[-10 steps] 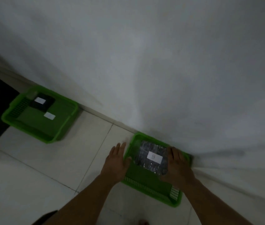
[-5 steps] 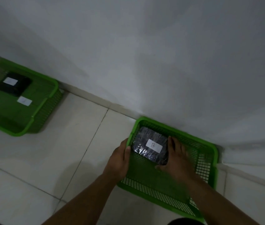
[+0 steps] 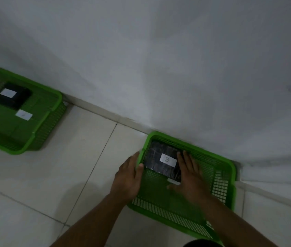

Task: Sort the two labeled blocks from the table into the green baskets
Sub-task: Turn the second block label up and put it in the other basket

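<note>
A dark block with a white label "B" (image 3: 156,157) lies in the far left corner of the right green basket (image 3: 229,177). My left hand (image 3: 127,177) is on the outside of that basket's left wall, with the thumb hooked over the rim. My right hand (image 3: 191,177) is inside the basket, fingers flat along the block's right side and thumb spread below its near corner; it is blurred. A second black block with a white label (image 3: 11,98) lies in the left green basket (image 3: 41,125), next to a white label (image 3: 24,114) on that basket's floor.
Both baskets stand on a pale tiled floor (image 3: 69,166) against a white wall (image 3: 159,68). The right basket sits in a corner, with a second wall (image 3: 274,179) to its right. About one tile of floor separates the two baskets.
The view has shifted and come closer. The block has gone down into the right basket's far left corner. My left hand moved from the block to the basket's rim.
</note>
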